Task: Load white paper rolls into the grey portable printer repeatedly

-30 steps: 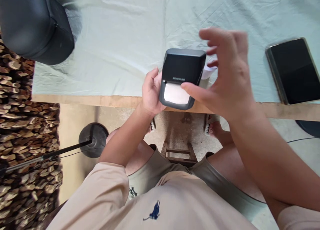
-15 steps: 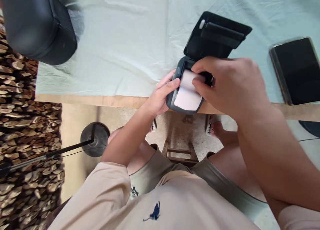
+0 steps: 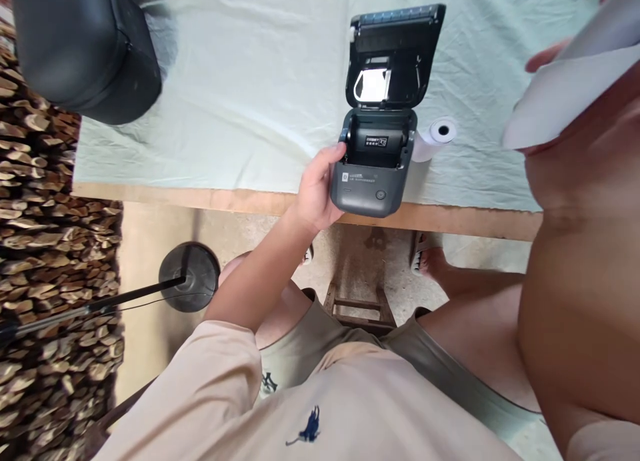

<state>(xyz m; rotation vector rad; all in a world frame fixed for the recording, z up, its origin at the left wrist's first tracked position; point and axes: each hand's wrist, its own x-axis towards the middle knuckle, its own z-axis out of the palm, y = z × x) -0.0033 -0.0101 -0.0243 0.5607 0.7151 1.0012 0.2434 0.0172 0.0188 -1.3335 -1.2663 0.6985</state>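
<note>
My left hand (image 3: 320, 187) grips the left side of a dark grey portable label printer (image 3: 367, 191), its thumb on the edge of the paper bay. The lid (image 3: 395, 47) stands open away from me, and the bay is empty, with a small label on its inner wall. Against the printer's right side a small white paper roll (image 3: 425, 147) stands on the cloth, its dark core facing up. At the far right, close to the camera, my right hand (image 3: 595, 144) is closed around a white paper roll (image 3: 600, 27) with a loose end hanging; some fingers are hidden.
A pale green cloth (image 3: 250, 81) covers the table, whose wooden edge (image 3: 225, 199) runs in front of me. A black case (image 3: 85, 54) stands at the upper left. Below are a round black stand base (image 3: 173, 287), a wooden stool (image 3: 357, 304) and stacked firewood (image 3: 60, 281).
The white paper has left the printer's bay, and my right hand has moved up and right with a roll. The small roll beside the printer now shows. The phone is out of sight.
</note>
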